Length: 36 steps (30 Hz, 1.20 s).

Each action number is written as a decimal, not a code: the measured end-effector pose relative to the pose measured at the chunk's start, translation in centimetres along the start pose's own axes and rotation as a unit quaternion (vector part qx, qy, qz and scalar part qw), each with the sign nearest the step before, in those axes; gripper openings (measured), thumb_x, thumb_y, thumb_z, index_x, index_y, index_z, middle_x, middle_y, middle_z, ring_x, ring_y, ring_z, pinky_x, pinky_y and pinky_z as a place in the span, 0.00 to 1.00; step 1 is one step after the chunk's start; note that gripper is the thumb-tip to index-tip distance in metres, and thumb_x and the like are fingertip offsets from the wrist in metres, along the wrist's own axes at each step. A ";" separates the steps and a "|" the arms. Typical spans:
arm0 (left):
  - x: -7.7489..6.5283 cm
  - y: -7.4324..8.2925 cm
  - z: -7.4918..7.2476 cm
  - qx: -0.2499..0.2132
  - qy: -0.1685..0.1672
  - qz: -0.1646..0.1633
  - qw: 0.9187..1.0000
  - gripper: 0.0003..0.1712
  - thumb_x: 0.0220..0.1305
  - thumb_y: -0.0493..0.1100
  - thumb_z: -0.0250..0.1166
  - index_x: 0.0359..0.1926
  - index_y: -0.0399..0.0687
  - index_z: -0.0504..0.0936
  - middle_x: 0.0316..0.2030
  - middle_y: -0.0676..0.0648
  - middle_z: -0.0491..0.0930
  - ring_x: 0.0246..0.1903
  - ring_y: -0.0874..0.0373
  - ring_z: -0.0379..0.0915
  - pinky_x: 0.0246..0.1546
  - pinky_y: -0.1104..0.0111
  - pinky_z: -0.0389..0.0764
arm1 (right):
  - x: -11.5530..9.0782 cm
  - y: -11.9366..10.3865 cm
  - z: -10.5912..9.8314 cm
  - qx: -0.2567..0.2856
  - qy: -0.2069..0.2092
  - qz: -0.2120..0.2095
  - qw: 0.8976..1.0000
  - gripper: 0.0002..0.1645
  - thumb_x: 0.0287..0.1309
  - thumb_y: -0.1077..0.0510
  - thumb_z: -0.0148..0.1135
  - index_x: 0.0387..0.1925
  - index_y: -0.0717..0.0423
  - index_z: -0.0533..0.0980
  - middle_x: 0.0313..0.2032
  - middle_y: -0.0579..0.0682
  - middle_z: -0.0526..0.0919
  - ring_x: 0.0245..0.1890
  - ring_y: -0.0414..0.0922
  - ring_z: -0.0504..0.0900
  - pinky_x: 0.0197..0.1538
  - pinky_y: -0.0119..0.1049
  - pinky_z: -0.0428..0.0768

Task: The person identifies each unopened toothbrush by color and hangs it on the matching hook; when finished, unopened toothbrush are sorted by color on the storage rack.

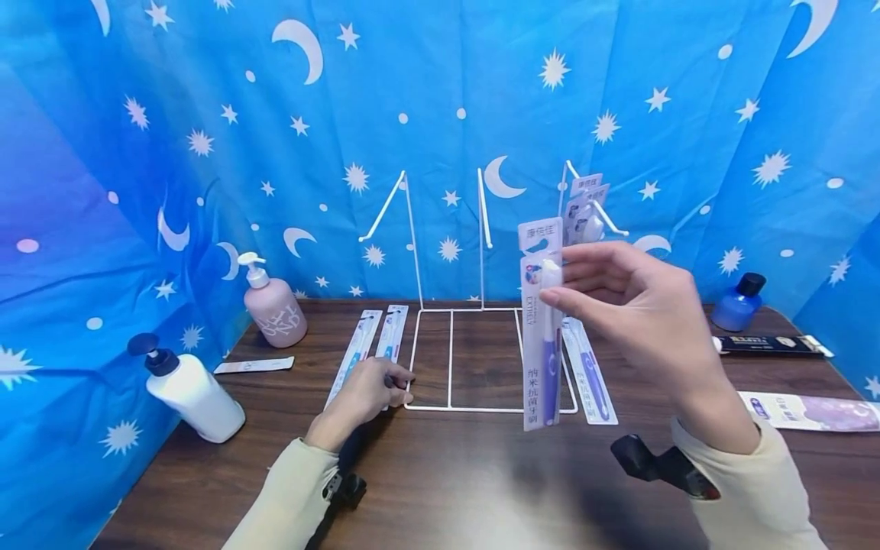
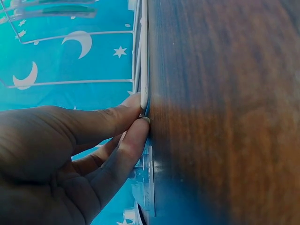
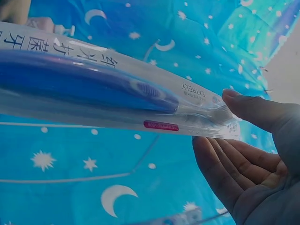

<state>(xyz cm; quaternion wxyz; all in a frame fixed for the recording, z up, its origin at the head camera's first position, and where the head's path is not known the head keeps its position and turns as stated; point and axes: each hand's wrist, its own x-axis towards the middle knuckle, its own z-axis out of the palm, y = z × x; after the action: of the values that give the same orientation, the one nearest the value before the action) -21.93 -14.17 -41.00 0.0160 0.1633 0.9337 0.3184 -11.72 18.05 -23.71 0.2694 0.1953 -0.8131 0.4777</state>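
Starry backdrop [image 1: 426, 84], toothbrush [image 1: 551, 363] in right hand [image 1: 639, 313]

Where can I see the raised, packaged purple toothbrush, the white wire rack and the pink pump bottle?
Packaged purple toothbrush [image 1: 551, 363], head view: its handle.
White wire rack [image 1: 474, 409], head view: its front base bar.
Pink pump bottle [image 1: 276, 312], head view: its body.

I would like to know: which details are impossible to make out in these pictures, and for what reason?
Toothbrush packs on the right hook: exact number unclear in head view; they overlap, partly behind the right hand.
Two toothbrush packs at left: parts of their lower halves, head view, covered by the left hand.
Purple-and-white packet: right end, cut off by head view's edge.
Black box: fine print, too small in head view.
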 end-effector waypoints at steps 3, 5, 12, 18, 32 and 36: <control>0.0 0.0 0.0 -0.001 0.002 0.005 1.000 0.15 0.51 0.34 0.75 0.42 0.43 0.88 0.25 0.53 0.76 0.22 0.61 0.71 0.21 0.69 0.73 | 0.2 0.3 0.9 0.000 -0.014 -0.003 1.000 0.23 0.50 0.57 0.74 0.49 0.53 0.79 0.39 0.46 0.85 0.36 0.40 0.85 0.40 0.27 0.80; -0.1 0.0 -0.1 -0.002 0.000 0.004 1.000 0.15 0.51 0.34 0.75 0.42 0.42 0.87 0.25 0.53 0.76 0.22 0.61 0.71 0.21 0.69 0.73 | 0.4 0.4 1.6 0.000 -0.021 -0.003 1.000 0.23 0.51 0.55 0.74 0.49 0.53 0.79 0.39 0.45 0.85 0.36 0.39 0.85 0.39 0.28 0.80; -0.1 0.1 -0.1 0.003 -0.004 0.005 1.000 0.14 0.52 0.35 0.74 0.42 0.43 0.88 0.25 0.53 0.77 0.23 0.61 0.71 0.22 0.69 0.73 | 1.3 0.9 3.0 0.006 -0.017 -0.002 1.000 0.24 0.50 0.51 0.74 0.49 0.52 0.79 0.38 0.44 0.85 0.35 0.37 0.84 0.38 0.29 0.80; -0.2 0.1 -0.1 0.001 -0.009 0.001 1.000 0.14 0.52 0.35 0.74 0.43 0.44 0.87 0.25 0.54 0.77 0.23 0.60 0.71 0.21 0.69 0.72 | 1.7 0.9 3.6 0.003 -0.019 -0.006 1.000 0.23 0.51 0.49 0.74 0.49 0.51 0.79 0.38 0.43 0.85 0.35 0.36 0.84 0.37 0.30 0.81; -0.1 -0.1 0.0 -0.004 -0.001 -0.001 1.000 0.14 0.51 0.33 0.74 0.41 0.43 0.88 0.24 0.53 0.77 0.22 0.61 0.70 0.20 0.69 0.72 | 2.5 1.7 4.8 -0.032 -0.025 -0.018 0.999 0.24 0.52 0.47 0.73 0.49 0.52 0.79 0.38 0.45 0.85 0.36 0.39 0.84 0.39 0.28 0.80; -0.2 0.1 -0.1 -0.003 0.000 0.002 1.000 0.14 0.51 0.33 0.74 0.42 0.43 0.88 0.24 0.54 0.76 0.22 0.61 0.70 0.20 0.70 0.72 | 2.8 2.0 5.1 -0.042 -0.023 -0.015 0.999 0.24 0.54 0.48 0.71 0.50 0.52 0.79 0.39 0.47 0.85 0.37 0.42 0.85 0.39 0.31 0.80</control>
<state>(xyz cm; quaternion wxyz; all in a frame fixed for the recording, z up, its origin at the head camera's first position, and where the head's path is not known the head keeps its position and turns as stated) -21.75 -14.20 -40.91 0.0158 0.1655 0.9322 0.3214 -16.34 14.35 -25.32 0.2654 0.2070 -0.8355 0.4344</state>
